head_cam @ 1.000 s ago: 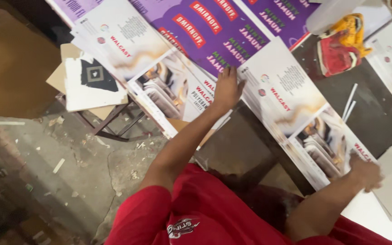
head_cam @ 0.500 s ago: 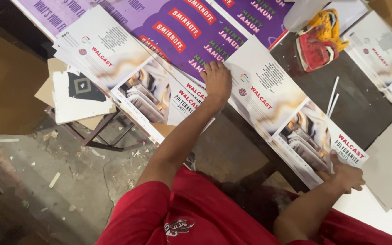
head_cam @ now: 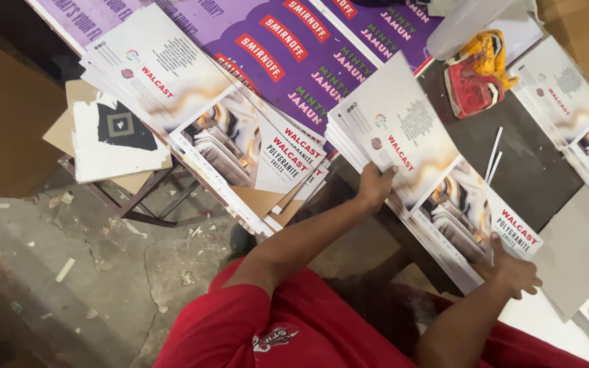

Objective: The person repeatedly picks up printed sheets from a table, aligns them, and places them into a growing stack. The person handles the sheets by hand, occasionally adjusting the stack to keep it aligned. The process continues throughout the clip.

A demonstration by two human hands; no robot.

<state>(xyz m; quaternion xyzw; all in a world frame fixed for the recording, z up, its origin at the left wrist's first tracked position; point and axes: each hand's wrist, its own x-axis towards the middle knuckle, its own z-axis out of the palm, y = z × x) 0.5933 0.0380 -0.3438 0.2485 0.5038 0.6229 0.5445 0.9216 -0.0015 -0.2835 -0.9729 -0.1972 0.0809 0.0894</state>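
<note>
The right hand [head_cam: 512, 272] curls its fingers around the near corner of a stack of printed sheets [head_cam: 438, 184] on the dark table [head_cam: 526, 163] — apparently to square it. The left hand [head_cam: 375, 185] grips the stack's left edge, fingers closed over it. Farther off lie another fanned pile [head_cam: 206, 129] and purple posters [head_cam: 294, 48].

I see the stack of printed sheets [head_cam: 424, 163] lying flat on the dark table, turned diagonal. The top sheet is white with small text, red lettering and a brownish photo. The edges are fanned a little, and the near corner hangs over the table edge.
</note>
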